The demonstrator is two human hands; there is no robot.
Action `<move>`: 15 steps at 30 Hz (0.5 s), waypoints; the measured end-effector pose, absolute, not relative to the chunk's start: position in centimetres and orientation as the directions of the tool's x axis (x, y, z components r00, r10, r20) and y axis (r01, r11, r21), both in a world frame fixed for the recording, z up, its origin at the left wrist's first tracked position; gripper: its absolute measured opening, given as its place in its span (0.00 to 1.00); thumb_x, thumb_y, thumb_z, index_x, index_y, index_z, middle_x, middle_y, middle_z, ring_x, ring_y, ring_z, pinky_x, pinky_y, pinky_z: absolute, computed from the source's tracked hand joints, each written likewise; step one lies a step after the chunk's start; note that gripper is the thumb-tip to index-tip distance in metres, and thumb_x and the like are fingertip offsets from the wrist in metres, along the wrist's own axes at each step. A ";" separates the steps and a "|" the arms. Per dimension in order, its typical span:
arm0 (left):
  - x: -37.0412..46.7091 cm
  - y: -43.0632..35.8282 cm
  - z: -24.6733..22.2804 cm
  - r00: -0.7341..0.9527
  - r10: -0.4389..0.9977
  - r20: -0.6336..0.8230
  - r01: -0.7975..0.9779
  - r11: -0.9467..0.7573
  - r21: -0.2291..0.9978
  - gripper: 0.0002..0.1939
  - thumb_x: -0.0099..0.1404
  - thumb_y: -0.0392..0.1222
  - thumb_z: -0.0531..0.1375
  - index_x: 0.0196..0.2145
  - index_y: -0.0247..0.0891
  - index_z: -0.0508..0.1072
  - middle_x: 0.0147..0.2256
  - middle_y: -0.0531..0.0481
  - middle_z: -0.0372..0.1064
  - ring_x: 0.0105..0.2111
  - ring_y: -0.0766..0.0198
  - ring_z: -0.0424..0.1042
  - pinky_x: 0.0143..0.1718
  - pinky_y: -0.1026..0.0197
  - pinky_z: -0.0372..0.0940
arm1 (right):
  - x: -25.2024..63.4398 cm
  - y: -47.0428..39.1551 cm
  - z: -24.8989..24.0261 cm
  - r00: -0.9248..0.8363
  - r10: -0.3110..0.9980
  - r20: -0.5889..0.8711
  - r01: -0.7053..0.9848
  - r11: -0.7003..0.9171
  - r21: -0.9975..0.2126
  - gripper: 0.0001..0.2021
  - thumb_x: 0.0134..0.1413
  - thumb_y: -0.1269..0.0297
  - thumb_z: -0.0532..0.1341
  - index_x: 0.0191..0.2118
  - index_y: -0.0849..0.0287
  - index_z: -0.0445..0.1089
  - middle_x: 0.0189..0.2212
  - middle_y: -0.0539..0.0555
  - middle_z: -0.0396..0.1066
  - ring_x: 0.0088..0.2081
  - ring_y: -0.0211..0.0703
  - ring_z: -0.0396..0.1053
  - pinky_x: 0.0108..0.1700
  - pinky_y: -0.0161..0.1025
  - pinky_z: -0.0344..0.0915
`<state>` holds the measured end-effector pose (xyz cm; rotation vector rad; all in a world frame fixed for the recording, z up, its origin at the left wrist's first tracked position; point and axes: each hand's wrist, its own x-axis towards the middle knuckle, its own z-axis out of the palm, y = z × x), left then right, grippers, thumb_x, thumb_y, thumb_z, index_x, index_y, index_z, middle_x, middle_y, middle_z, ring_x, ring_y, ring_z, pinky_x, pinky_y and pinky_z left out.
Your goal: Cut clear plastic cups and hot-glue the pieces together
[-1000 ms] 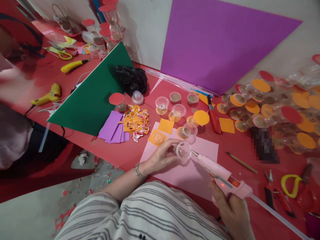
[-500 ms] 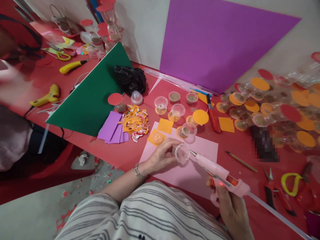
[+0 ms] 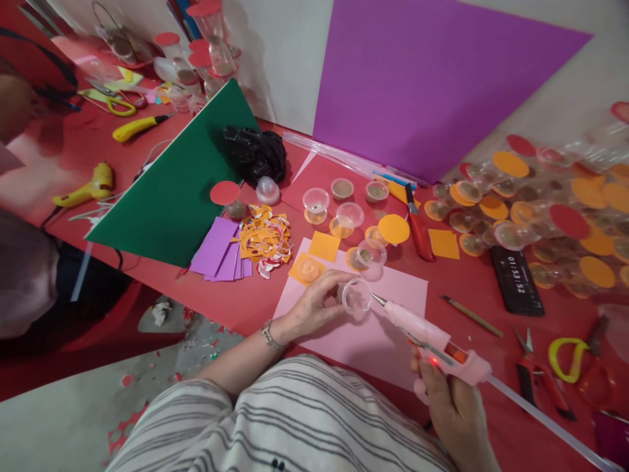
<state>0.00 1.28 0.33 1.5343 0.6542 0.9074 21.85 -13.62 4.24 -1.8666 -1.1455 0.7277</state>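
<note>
Between the thumb and fingers of my left hand (image 3: 322, 303) is a small clear plastic cup (image 3: 356, 297), its round rim turned toward the right. My right hand (image 3: 449, 400) grips a pink glue gun (image 3: 417, 328), whose red light glows. The metal nozzle is at the cup's right rim; whether it touches I cannot tell. A long glue stick (image 3: 545, 419) juts from the gun's back end. Beneath both hands lies a pink sheet (image 3: 393, 288). Just beyond my left hand, an orange square with a clear cup piece (image 3: 307, 269) rests on the sheet.
Several clear cups, some with sand and orange discs (image 3: 394, 229), stand ahead. Orange scraps (image 3: 265, 236) and purple cards (image 3: 216, 248) lie left, by a green board (image 3: 171, 190). Joined cups (image 3: 521, 213), a timer (image 3: 517, 280), pliers (image 3: 535, 377) and a red cutter (image 3: 420, 229) lie right. Another person sits far left.
The view shifts slightly. My hands keep nearly the same pose, with the nozzle at the cup's rim. At far left, the other person's blurred arm has moved back.
</note>
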 end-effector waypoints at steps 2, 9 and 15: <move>0.0 1.3 0.4 0.545 0.814 0.199 -0.094 -0.177 0.980 0.26 0.65 0.55 0.62 0.56 0.40 0.69 0.50 0.39 0.69 0.49 0.54 0.68 0.51 0.52 0.64 | 21.4 -13.1 4.8 0.393 0.919 0.022 0.513 -0.199 -0.835 0.24 0.55 0.41 0.61 0.30 0.61 0.77 0.20 0.58 0.76 0.17 0.43 0.71 0.16 0.34 0.68; -0.1 1.3 0.4 0.569 0.787 0.240 -0.094 -0.227 0.969 0.28 0.65 0.55 0.61 0.59 0.40 0.67 0.51 0.39 0.70 0.49 0.55 0.68 0.51 0.53 0.64 | 21.2 -12.5 5.1 0.324 0.922 0.213 0.721 -0.095 -0.686 0.26 0.59 0.40 0.57 0.26 0.59 0.75 0.20 0.60 0.76 0.20 0.46 0.73 0.20 0.37 0.70; -0.1 1.3 0.2 0.593 0.772 0.226 -0.079 -0.224 0.971 0.28 0.66 0.55 0.60 0.60 0.41 0.66 0.49 0.40 0.70 0.48 0.55 0.68 0.50 0.53 0.64 | 21.4 -12.7 4.8 0.346 0.922 0.175 0.695 -0.126 -0.708 0.27 0.58 0.39 0.57 0.28 0.59 0.76 0.20 0.60 0.77 0.19 0.46 0.73 0.19 0.37 0.69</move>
